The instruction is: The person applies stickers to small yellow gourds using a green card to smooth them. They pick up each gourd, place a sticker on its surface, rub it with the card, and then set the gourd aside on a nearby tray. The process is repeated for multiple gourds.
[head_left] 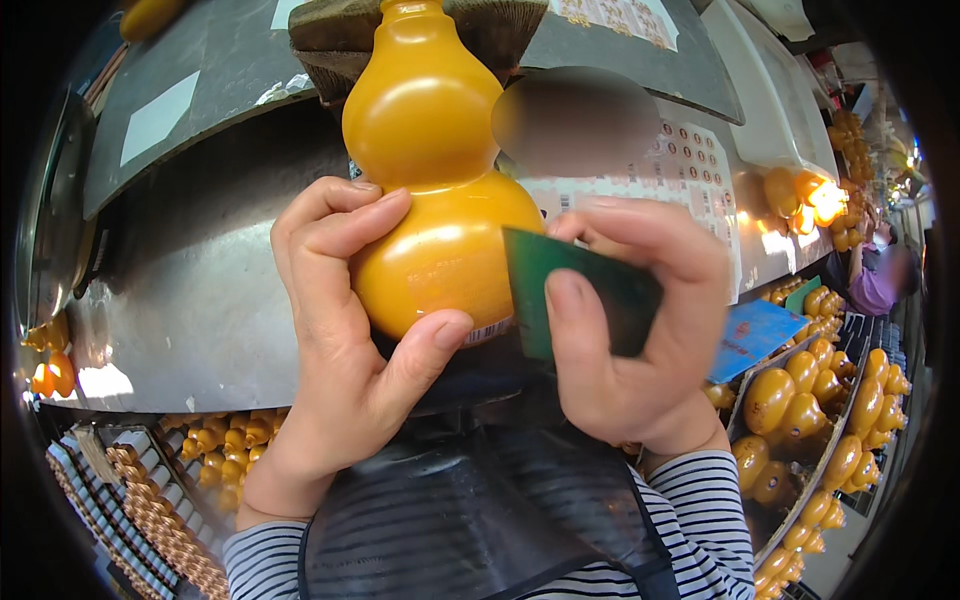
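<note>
My left hand [345,290] is wrapped round the lower bulb of a glossy yellow gourd-shaped bottle [425,120], its thumb near a small barcode label [488,331] at the base. The bottle's narrow neck points away from me and lies against a dark, rough block [330,45]. In my right hand [650,300] a dark green flat plate [590,295], somewhat like a scraper, is pinched between thumb and fingers. One edge of the plate meets the right side of the lower bulb. Motion smears the right fingers a little.
Sheets of printed stickers [700,160] lie on the metal bench [200,330] at right. A grey board [230,60] spans its back. Crates of yellow gourd-shaped bottles [790,400] stand at lower right, under a blue sheet [755,335]. A person in purple [880,285] is farther right.
</note>
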